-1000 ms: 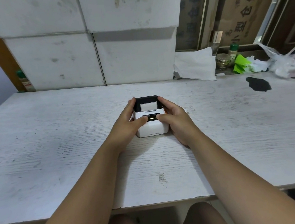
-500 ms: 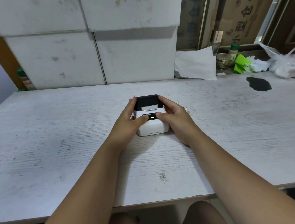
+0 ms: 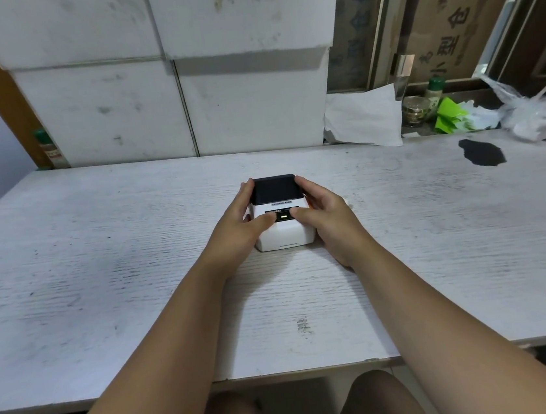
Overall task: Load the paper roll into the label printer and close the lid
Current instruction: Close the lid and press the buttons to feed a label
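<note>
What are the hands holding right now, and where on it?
Both hands grip the label printer: left hand and right hand on its sides, thumbs on top.

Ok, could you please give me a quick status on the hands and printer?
Left hand and right hand clasp label printer. Black lid down. Nothing in the way.

Both bare forearms reach forward from about 7 and 5 o'clock and converge toward the centre. The left hand (image 3: 239,226) curls inward, fingers extended toward 12 o'clock and thumb pointing to 3 o'clock. The right hand (image 3: 329,220) mirrors it, thumb pointing to 9 o'clock, thumb tips nearly meeting.
</note>
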Demonstrator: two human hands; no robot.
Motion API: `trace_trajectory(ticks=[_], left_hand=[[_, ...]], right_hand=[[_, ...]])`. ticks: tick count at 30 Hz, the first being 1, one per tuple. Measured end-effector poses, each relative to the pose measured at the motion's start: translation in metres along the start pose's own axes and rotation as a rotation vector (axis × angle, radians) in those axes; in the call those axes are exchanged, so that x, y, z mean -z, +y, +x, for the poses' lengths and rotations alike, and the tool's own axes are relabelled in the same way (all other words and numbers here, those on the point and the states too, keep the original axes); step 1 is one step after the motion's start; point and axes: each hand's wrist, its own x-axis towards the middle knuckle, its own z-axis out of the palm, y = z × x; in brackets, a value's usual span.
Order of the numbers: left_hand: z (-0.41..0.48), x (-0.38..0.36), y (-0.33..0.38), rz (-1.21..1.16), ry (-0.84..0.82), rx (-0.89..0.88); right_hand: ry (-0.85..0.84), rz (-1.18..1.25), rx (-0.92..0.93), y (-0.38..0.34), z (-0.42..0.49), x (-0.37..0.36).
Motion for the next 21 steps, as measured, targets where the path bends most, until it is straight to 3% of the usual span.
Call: trace_trajectory(ticks=[21], left_hand=[[-0.0043,-0.0005,0.0053,0.064,-0.022,-0.026]], right_hand=[[0.034,-0.078,0.014,0.003,-0.001,-0.002]])
